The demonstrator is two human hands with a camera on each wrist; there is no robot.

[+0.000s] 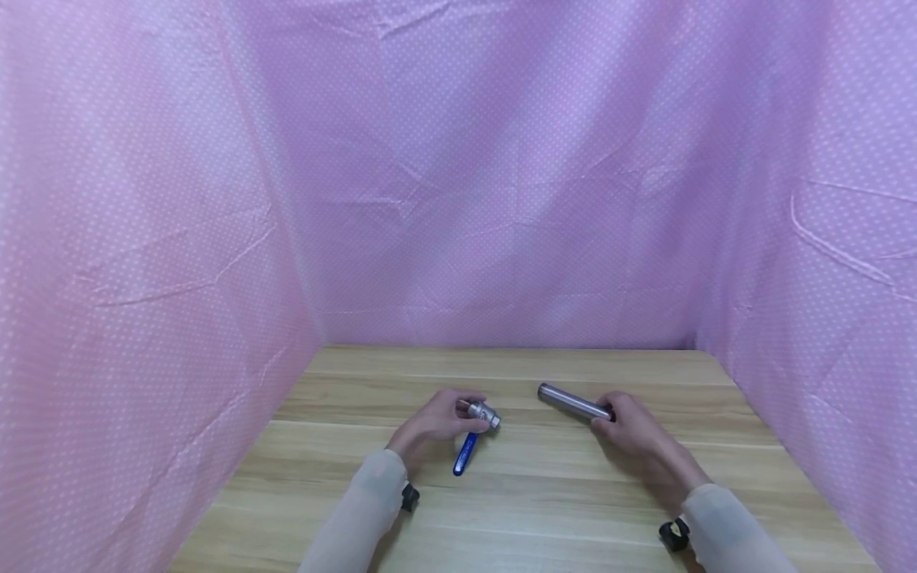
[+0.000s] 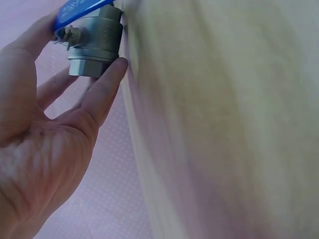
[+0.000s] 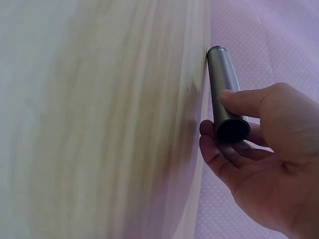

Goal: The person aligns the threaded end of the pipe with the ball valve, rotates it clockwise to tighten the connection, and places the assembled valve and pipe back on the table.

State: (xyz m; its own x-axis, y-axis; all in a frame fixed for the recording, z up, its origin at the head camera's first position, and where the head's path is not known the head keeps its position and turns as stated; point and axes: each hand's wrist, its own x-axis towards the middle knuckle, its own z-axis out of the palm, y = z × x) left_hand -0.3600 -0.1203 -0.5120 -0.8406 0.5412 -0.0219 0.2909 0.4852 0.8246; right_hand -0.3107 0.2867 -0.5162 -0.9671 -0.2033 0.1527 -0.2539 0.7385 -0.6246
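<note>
My left hand (image 1: 438, 417) pinches a steel ball valve (image 1: 485, 413) by its body, thumb on one side and fingers on the other. A blue lever handle (image 1: 465, 455) sticks out from the valve toward the near side. In the left wrist view the hexagonal end of the valve (image 2: 99, 42) shows close to the fingertips. On the right, my right hand (image 1: 632, 428) holds a grey metal pipe (image 1: 571, 400) near its closer end. The pipe points away to the left, apart from the valve. Its open, hollow end (image 3: 233, 130) faces the palm in the right wrist view.
Both hands are over a light wooden table (image 1: 530, 509). Pink dotted cloth (image 1: 501, 175) hangs along the table's back and both sides. A small black device (image 1: 674, 535) sits at the right wrist, another black piece (image 1: 410, 497) at the left.
</note>
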